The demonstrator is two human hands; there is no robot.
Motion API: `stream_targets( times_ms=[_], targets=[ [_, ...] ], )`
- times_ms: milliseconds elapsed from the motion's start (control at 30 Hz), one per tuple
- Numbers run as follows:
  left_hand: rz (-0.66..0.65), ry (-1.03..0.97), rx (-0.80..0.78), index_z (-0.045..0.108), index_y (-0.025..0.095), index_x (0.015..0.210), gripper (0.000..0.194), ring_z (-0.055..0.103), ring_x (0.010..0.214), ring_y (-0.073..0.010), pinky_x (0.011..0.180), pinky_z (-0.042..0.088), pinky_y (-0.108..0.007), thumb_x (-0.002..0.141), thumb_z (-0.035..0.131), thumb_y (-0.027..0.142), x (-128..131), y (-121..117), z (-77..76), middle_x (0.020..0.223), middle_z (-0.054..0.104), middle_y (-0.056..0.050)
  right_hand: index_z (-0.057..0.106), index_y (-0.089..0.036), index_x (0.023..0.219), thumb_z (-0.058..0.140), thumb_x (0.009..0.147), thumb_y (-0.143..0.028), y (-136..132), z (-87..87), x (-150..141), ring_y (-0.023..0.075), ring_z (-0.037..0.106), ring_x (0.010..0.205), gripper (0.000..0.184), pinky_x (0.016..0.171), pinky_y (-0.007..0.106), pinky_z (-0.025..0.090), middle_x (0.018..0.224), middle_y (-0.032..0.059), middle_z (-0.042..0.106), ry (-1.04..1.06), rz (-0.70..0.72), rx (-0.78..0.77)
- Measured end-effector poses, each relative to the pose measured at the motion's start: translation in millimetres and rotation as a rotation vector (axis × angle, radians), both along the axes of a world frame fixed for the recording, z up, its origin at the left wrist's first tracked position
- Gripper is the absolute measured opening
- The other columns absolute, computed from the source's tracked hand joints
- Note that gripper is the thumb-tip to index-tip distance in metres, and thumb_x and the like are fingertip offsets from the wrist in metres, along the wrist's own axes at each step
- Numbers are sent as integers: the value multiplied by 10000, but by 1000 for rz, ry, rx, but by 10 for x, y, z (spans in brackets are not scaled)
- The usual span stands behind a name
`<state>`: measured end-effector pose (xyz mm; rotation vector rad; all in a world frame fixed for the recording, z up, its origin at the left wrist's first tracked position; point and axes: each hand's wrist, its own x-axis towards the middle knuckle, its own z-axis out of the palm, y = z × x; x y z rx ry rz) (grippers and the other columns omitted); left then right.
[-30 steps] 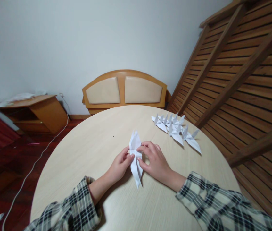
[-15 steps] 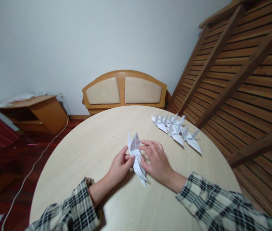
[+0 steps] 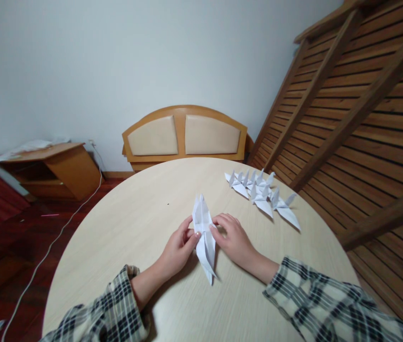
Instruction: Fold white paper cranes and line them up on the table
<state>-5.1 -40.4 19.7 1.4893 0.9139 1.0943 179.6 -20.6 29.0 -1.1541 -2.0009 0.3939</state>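
Observation:
A folded white paper piece, a partly shaped origami crane (image 3: 204, 237), is held just over the near middle of the table, its long points facing away from and toward me. My left hand (image 3: 181, 242) pinches its left edge, thumb on top and fingers partly hidden beneath. On the right edge my right hand (image 3: 232, 237) grips the paper between thumb and curled fingers. Several finished white paper cranes (image 3: 262, 201) stand grouped at the far right of the table.
The round pale wooden table (image 3: 116, 228) lies under both arms. Behind it is a padded headboard (image 3: 185, 135). A slatted wooden frame (image 3: 358, 118) leans on the right. At left are a low wooden cabinet (image 3: 69, 171) and a white cable (image 3: 50, 249) on the floor.
The upper flaps of the folded paper have come closer together and the piece lies straighter. My right hand has shifted from over the paper to pinching its right edge.

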Motion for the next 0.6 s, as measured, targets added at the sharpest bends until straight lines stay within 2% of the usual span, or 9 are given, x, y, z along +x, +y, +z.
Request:
stream_targets(
  times_ms=[100, 200, 333, 433, 600],
  targets=[
    [61, -13, 16, 250, 130, 1461, 699, 388, 581, -109, 558, 297, -243, 913, 553, 440, -14, -9, 1, 643, 420, 66, 528, -187, 729, 481, 937, -285, 25, -28, -18, 179, 548, 801, 235, 768, 328, 426, 779, 27, 584, 141, 76, -67],
    [126, -3, 24, 241, 192, 1447, 659, 407, 559, -108, 545, 299, -233, 917, 556, 424, -24, -22, 30, 631, 458, 71, 545, -182, 724, 509, 924, -317, 16, -29, -45, 172, 552, 783, 244, 752, 312, 440, 768, 28, 580, 255, 128, -158],
    [175, 34, 36, 381, 209, 1193, 395, 419, 544, -105, 516, 289, -214, 919, 538, 447, -30, -29, 41, 618, 469, 76, 607, -164, 784, 553, 896, -365, -3, -28, -66, 174, 576, 794, 237, 754, 314, 463, 802, 42, 618, 365, 198, -296],
    [167, 113, 70, 436, 209, 1087, 300, 434, 561, -109, 512, 291, -213, 931, 515, 453, -32, -25, 25, 636, 483, 61, 635, -166, 825, 566, 886, -430, 0, -42, -66, 178, 594, 808, 279, 762, 322, 479, 829, 48, 653, 437, 231, -365],
    [90, 105, 32, 423, 201, 1120, 360, 517, 639, -130, 561, 368, -229, 903, 564, 452, -33, -9, 26, 723, 567, 26, 649, -170, 843, 570, 876, -484, 6, -57, -63, 185, 607, 814, 326, 773, 330, 486, 833, 45, 670, 479, 245, -414]
  ],
)
